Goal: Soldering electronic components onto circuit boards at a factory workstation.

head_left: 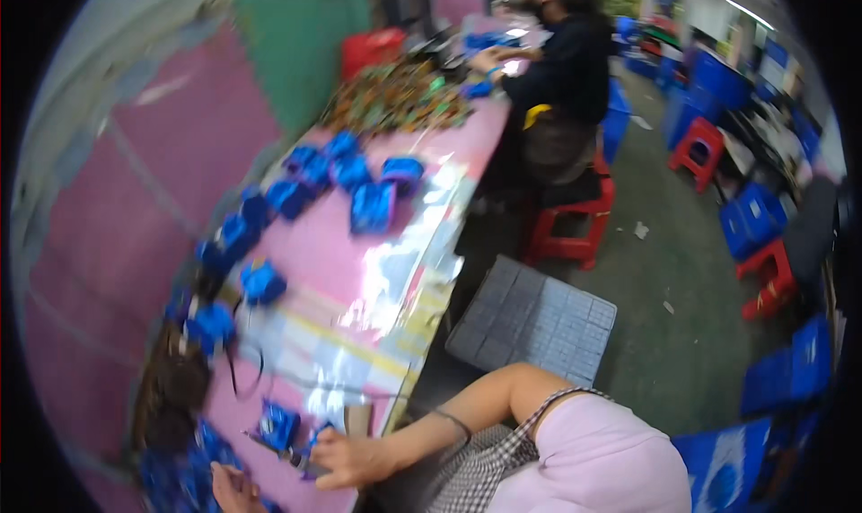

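Note:
At the bottom of the view, my right hand (348, 460) is closed around a slim tool (285, 453) with a thin metal tip pointing left. Blur hides its exact kind. A blue packet-like piece (279, 423) lies on the pink tabletop just beyond the tip. My left hand (233, 490) is to the left, its fingers blurred and partly cut off by the lower edge. Blue pieces (202, 450) crowd beside it, and whether it grips one is unclear.
More blue pieces (370, 206) lie along the table (328, 262). A co-worker (566, 73) sits at its far end near a heap of small mixed parts (395, 100). A grey crate (534, 320), red stools (575, 221) and blue bins (754, 217) stand on the floor.

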`<action>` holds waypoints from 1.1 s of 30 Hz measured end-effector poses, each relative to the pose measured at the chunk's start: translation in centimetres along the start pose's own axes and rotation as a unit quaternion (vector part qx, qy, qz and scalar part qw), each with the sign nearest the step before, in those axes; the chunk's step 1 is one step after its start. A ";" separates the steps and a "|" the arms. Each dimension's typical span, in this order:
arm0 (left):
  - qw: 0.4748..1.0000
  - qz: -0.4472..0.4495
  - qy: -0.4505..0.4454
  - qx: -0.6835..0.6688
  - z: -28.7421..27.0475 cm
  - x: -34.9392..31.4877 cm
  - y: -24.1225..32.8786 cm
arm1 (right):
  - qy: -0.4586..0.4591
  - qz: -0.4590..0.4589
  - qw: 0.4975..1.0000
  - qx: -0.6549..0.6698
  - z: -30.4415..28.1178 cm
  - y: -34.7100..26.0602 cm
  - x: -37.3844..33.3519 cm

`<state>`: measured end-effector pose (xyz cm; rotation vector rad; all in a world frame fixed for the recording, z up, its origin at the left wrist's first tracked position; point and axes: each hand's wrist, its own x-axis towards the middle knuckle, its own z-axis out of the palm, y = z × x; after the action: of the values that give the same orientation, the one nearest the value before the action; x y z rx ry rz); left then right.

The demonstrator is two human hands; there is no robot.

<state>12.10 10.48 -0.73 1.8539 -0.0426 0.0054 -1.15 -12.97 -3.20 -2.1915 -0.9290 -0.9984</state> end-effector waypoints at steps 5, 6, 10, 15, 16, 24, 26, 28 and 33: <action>0.977 -0.018 -0.053 -0.204 -0.7 -14.0 2.1 | -0.066 0.019 0.997 0.030 1.4 -1.2 -5.2; 0.970 -0.143 0.126 -0.151 2.7 -16.4 4.4 | -0.079 0.053 0.993 0.076 0.2 -0.5 -5.3; 0.979 0.028 0.115 0.167 5.3 -18.3 2.1 | -0.006 0.077 0.995 0.062 -4.6 2.0 -2.3; 0.953 0.062 0.096 0.279 6.7 -16.4 0.5 | -0.063 0.153 0.981 0.106 -2.0 5.1 2.4; 0.957 0.023 0.057 0.283 6.8 -15.9 0.6 | -0.066 0.151 0.980 0.108 -1.4 5.8 3.0; 0.946 0.102 0.126 0.281 4.8 -18.7 2.2 | -0.091 0.158 0.966 0.183 -0.9 6.1 2.4; 0.942 0.097 0.117 0.299 4.9 -18.5 1.1 | -0.108 0.116 0.972 0.174 -0.8 4.9 2.0; 0.935 0.065 0.091 0.336 5.3 -17.6 0.6 | -0.109 0.123 0.963 0.215 -0.7 3.9 1.4; 0.989 -0.041 0.131 0.062 2.1 -17.4 2.8 | 0.030 0.243 0.919 0.309 -4.0 3.0 -1.0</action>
<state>-5.41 8.14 0.92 1.9642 0.2207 0.1985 -0.96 -18.02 -2.31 -1.7042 -0.5228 -0.4447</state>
